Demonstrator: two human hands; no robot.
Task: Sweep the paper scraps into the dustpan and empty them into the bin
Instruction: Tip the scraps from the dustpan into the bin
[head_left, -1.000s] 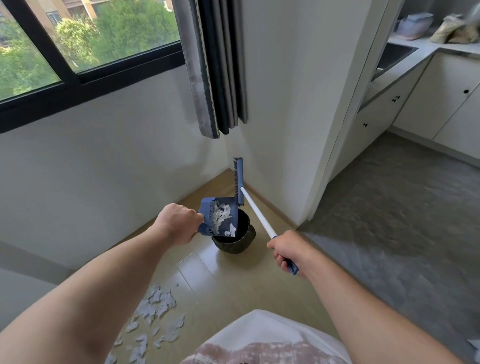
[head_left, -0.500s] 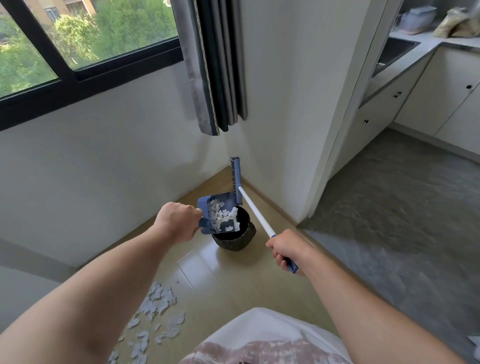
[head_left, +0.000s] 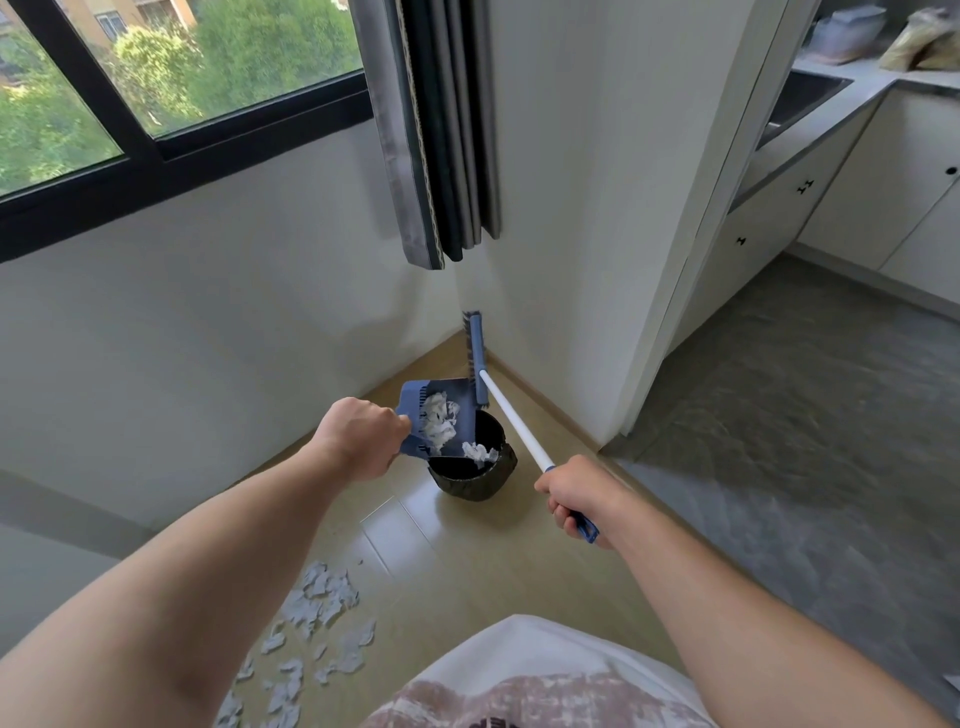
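My left hand (head_left: 361, 439) grips the handle of a blue dustpan (head_left: 415, 400), tilted over a small dark bin (head_left: 475, 480) on the wooden floor. White paper scraps (head_left: 439, 421) lie in the pan and some slide off its lip into the bin. My right hand (head_left: 579, 496) is shut on the white and blue handle of a broom (head_left: 506, 408). The broom's blue head is raised near the wall corner, just behind the dustpan. More paper scraps (head_left: 317, 610) lie scattered on the floor at lower left.
White walls meet in a corner just behind the bin, with a dark curtain (head_left: 436, 130) hanging above. Grey floor and white kitchen cabinets (head_left: 779, 208) lie to the right. A window (head_left: 156, 78) runs along the left wall.
The dustpan has tipped further over the bin and scraps have slid toward its lip and into the bin. The broom has barely moved.
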